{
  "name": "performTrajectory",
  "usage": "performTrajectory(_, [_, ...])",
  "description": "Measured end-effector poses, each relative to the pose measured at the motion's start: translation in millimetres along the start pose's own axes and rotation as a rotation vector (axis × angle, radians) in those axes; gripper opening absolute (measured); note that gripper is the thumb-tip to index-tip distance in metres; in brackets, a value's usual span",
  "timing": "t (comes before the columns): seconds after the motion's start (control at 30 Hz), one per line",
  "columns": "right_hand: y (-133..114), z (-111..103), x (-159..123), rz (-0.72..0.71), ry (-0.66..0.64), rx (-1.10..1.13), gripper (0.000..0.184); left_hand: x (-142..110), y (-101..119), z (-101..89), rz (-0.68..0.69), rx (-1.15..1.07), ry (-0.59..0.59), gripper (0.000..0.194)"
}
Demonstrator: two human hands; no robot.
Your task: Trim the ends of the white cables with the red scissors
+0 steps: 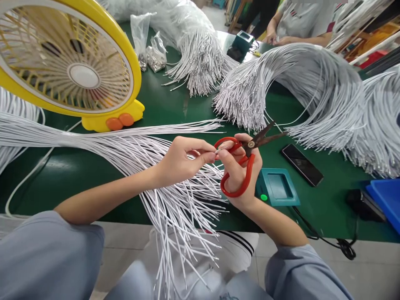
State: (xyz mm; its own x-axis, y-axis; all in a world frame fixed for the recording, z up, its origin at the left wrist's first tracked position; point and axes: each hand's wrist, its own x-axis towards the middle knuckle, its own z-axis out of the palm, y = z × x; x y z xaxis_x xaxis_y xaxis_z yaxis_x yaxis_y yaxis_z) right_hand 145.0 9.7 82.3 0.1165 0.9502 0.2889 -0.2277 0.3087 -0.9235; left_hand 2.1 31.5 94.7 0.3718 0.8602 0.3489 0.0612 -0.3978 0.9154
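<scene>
My left hand (183, 160) is closed in a pinch, thumb against forefinger, on a small pale tip that looks like a white wire end. Meeting it there are the thumb and fingertips of my right hand (239, 171). Red-handled scissors (251, 144) hang on that right hand, their dark blades parted and pointing away to the upper right. Beneath both hands a bundle of white wires (175, 204) fans out across the table, and its loose ends droop over the near edge. My fingers hide most of the pinched piece.
A yellow fan (136, 62) stands at left. Bags of small metal parts (156, 58) and wire bundles (242, 102) lie at the back. To the right are a teal device (278, 187), a phone (302, 165) and a blue tray (387, 200). Another person (304, 21) sits opposite.
</scene>
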Motion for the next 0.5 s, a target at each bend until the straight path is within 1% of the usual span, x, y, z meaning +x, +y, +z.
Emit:
performTrajectory(0.1, [-0.3,0.1,-0.1,-0.006,0.003,-0.018,0.030,0.6,0.3,0.4,0.013,0.015,0.033,0.007])
performTrajectory(0.27, [-1.0,1.2,-0.2,-0.006,0.002,-0.026,0.029,-0.6,1.4,1.1,-0.024,0.027,0.062,0.009])
performTrajectory(0.4, [-1.6,1.8,-0.5,0.000,0.004,-0.046,0.028,-1.0,1.6,1.2,-0.073,-0.013,0.047,0.008])
performTrajectory(0.5, [-1.9,2.0,-0.1,0.008,0.009,-0.054,0.028,-0.6,2.7,1.7,-0.133,-0.103,0.009,0.008])
